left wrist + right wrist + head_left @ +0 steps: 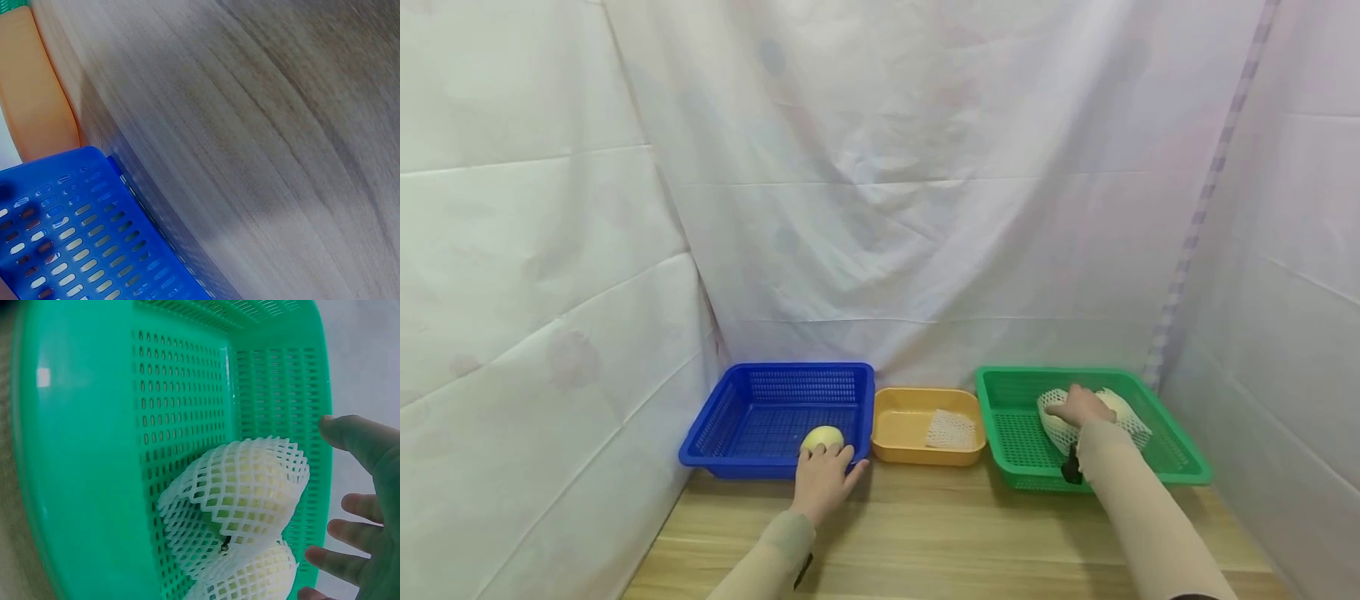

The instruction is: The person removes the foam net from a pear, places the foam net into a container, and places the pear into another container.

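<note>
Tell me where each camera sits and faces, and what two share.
Head: on the head, facing forward and down over blue basket, orange tray and green basket; left hand, right hand and sleeves show.
Left wrist: on that wrist, facing the blue basket's slotted side and the table; its hand barely shows, lower left.
Right wrist: on that wrist, facing into the green basket at net-wrapped fruits; fingers and thumb show.
Head and right wrist share the green basket and right hand.

Left fingers (819, 454) at yellowish fruit (823, 436)
</note>
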The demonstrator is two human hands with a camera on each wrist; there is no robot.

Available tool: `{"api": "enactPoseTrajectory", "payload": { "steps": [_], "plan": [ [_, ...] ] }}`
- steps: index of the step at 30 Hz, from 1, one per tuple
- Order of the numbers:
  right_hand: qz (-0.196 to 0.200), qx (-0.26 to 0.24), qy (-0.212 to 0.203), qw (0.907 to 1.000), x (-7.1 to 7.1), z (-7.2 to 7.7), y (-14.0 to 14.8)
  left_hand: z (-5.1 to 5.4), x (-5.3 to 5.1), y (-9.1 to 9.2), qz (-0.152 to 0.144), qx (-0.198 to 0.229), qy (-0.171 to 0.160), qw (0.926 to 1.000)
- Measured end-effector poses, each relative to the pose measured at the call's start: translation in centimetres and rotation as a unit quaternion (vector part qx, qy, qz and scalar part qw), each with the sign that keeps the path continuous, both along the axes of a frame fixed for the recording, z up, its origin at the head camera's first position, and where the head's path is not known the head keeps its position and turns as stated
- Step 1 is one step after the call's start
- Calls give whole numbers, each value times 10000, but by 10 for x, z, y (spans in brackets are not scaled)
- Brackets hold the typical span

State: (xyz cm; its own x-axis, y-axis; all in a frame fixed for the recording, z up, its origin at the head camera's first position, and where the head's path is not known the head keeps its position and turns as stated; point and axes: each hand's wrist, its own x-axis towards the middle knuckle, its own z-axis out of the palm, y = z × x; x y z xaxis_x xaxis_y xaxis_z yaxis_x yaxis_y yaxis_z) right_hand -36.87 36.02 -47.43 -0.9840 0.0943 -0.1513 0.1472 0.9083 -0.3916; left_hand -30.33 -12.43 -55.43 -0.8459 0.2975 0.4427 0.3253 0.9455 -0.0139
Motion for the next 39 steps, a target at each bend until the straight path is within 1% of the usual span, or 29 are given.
{"api": "enactPoseTrajectory", "payload": {
  "steps": [5, 11, 13, 19, 24, 27, 31, 35, 39],
  "plan": [
    [93, -136, -160, 9997, 1, -4, 0, -2, -1, 0, 8, 28, 13, 10000],
    [285, -499, -283, 9979, 2, -7, -3, -2, 0, 1, 5, 117, -17, 9999],
    [279, -590, -359, 9972, 2, -8, -4, -1, 1, 1, 1, 134, -29, 9999],
    [332, -411, -396, 9978, 1, -12, -5, 0, 1, 0, 47, 126, -31, 9999],
    [449, -248, -240, 9984, 0, -14, -8, -2, 0, 0, 72, 133, -37, 9999],
    [479, -127, -3, 9988, -1, -16, -9, -2, 0, 0, 89, 123, -20, 9999],
    [416, -201, 239, 9986, -1, -20, -9, -3, 1, 0, 92, 139, 31, 9999],
    [365, -357, 342, 9981, 0, -24, -10, -4, 1, 0, 67, 151, 55, 9998],
    [230, -302, 406, 9985, 0, -28, -10, -3, 2, 1, 116, 139, -69, 9998]
  ]
}}
